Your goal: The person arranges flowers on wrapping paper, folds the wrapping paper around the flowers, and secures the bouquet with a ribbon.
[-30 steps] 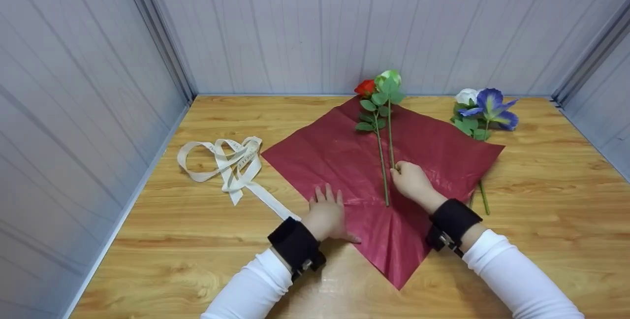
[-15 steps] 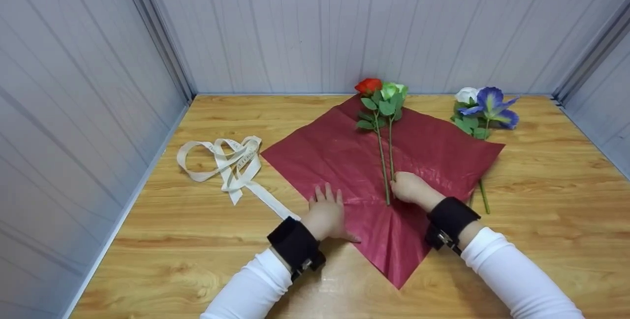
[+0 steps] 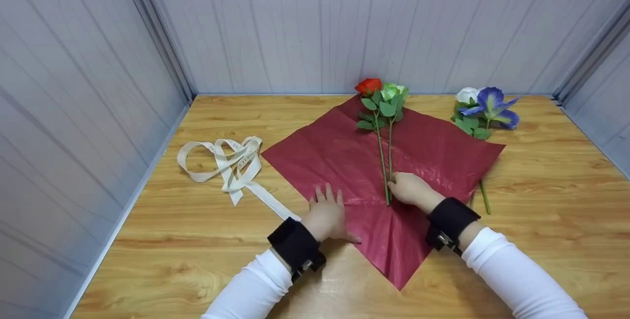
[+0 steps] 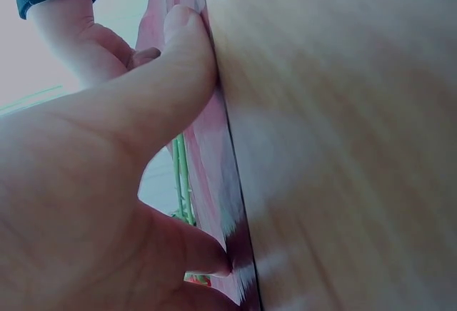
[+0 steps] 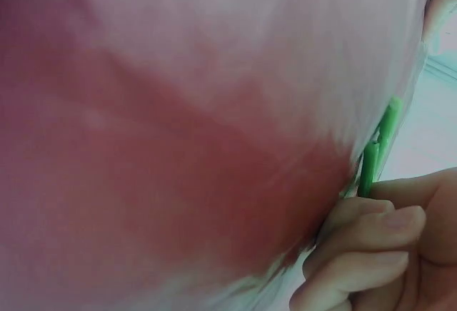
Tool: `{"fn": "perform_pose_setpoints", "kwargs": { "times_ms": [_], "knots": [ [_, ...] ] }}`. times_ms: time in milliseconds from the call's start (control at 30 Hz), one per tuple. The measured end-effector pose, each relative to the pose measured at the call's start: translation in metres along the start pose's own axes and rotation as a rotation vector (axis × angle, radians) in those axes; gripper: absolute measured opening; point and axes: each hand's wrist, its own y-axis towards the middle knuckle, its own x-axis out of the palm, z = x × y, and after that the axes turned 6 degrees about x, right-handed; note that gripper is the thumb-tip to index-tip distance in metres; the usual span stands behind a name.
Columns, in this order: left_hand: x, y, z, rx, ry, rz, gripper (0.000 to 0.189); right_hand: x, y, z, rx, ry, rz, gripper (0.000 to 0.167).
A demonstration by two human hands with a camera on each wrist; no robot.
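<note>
A dark red sheet of wrapping paper (image 3: 334,156) lies as a diamond on the wooden table. On it a red rose (image 3: 368,86) and a green-white flower (image 3: 392,91) lie side by side, their stems nearly parallel. My right hand (image 3: 413,190) pinches the lower stem of the green-white flower; in the right wrist view its fingers (image 5: 364,243) curl by the green stem ends (image 5: 378,143). With fingers spread, my left hand (image 3: 326,215) rests flat on the paper's left lower edge. The left wrist view shows its thumb (image 4: 189,54) along that edge.
A cream ribbon (image 3: 241,161) with printed letters lies loosely looped on the left, one tail running to the left wrist. At the right, a white flower (image 3: 467,95) and a purple-blue flower (image 3: 492,105) lie partly under the paper. Grey panel walls (image 3: 295,28) enclose the table.
My right hand has drawn the green-white flower toward me, so its head now sits beside the red rose and its stem end is near the rose's. The left hand has stayed put.
</note>
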Motion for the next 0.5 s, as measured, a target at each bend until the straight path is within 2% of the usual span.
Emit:
{"fn": "perform_pose_setpoints", "kwargs": {
  "times_ms": [133, 333, 500],
  "knots": [
    [-0.0004, 0.0002, 0.0005, 0.001, -0.004, 0.004, 0.119, 0.0002, -0.0015, 0.0002, -0.014, 0.013, 0.016, 0.026],
    [-0.0007, 0.0012, 0.0005, -0.001, 0.007, -0.021, 0.119, -0.0004, -0.0033, 0.0026, 0.003, 0.054, 0.000, 0.042],
    [-0.0009, 0.0015, -0.0004, 0.000, 0.014, -0.023, 0.119, -0.0025, -0.0047, 0.0061, 0.013, 0.082, -0.013, 0.038]
  ]
}}
